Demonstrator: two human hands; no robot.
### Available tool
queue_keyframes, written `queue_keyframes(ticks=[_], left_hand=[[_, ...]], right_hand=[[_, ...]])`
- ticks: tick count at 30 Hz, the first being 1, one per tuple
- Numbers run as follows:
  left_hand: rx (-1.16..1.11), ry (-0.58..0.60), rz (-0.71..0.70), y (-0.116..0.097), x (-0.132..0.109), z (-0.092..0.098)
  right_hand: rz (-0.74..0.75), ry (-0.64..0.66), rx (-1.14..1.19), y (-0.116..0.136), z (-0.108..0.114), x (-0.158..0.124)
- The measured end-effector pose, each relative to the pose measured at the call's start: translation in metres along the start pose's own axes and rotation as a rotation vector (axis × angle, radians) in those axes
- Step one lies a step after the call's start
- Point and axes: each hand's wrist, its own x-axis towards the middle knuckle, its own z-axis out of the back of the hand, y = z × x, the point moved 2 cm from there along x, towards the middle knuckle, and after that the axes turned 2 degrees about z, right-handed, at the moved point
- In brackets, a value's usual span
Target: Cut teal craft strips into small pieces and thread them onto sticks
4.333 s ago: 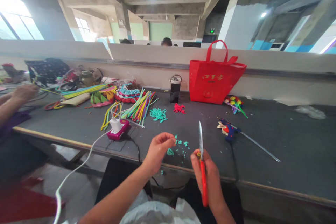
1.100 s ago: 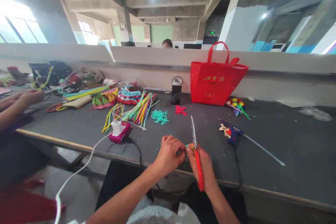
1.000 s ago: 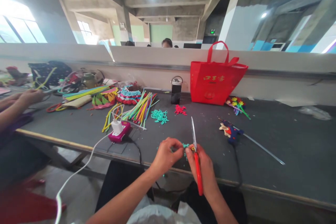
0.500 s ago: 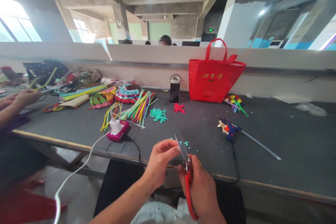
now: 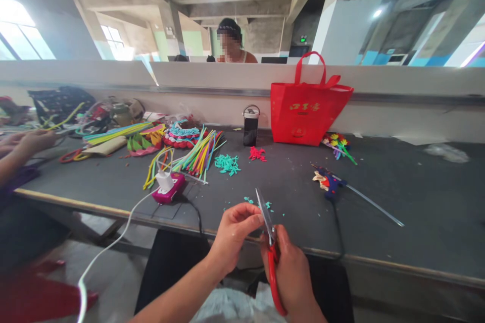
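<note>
Scissors (image 5: 272,233) that stood nearly upright a second ago now lean to the left, their blades (image 5: 264,209) brought right up to my left hand (image 5: 233,232). Through the head camera, the one view, I see my right hand (image 5: 294,266) wrapped around the red handles (image 5: 272,260); how far the blades are parted I cannot tell. My left thumb and forefinger are drawn close together at the steel, but I cannot tell whether they pinch a small piece. Just beyond, green scraps (image 5: 249,200) lie on the dark table (image 5: 379,186), with a green pile (image 5: 228,165) and a red pile (image 5: 257,154) farther back. To cut well here, I judge, I should keep my fingertips behind the edge, wrists steady, and take short snips.
</note>
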Motion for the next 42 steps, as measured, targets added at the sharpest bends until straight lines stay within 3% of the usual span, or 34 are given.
queue_keyframes(ticks=[8, 12, 20, 29, 31, 34, 37, 42], left_hand=[[0.006, -0.037, -0.017, -0.001, 0.002, 0.003], [0.003, -0.028, -0.001, -0.002, 0.0, 0.004], [0.086, 0.169, 0.19, 0.009, -0.008, 0.002], [0.072, 0.28, 0.277, 0.017, -0.004, 0.001], [0.173, 0.242, 0.199, 0.014, -0.003, 0.004], [0.453, 0.125, -0.09, 0.003, -0.003, 0.006], [0.697, 0.096, -0.353, -0.007, -0.005, 0.002], [0.856, 0.101, -0.454, -0.009, -0.004, -0.004]], right_hand=[[-0.035, 0.039, 0.019, 0.0, 0.001, -0.001], [-0.117, 0.067, 0.234, -0.001, 0.004, -0.001], [-0.294, 0.104, 0.856, 0.002, 0.02, 0.003], [-0.316, 0.145, 0.967, 0.006, 0.02, 0.007], [-0.304, 0.166, 0.94, 0.004, 0.021, 0.009], [-0.288, 0.158, 0.861, 0.0, 0.021, 0.013], [-0.262, 0.115, 0.778, -0.001, 0.022, 0.016], [-0.203, 0.104, 0.653, 0.003, 0.024, 0.019]])
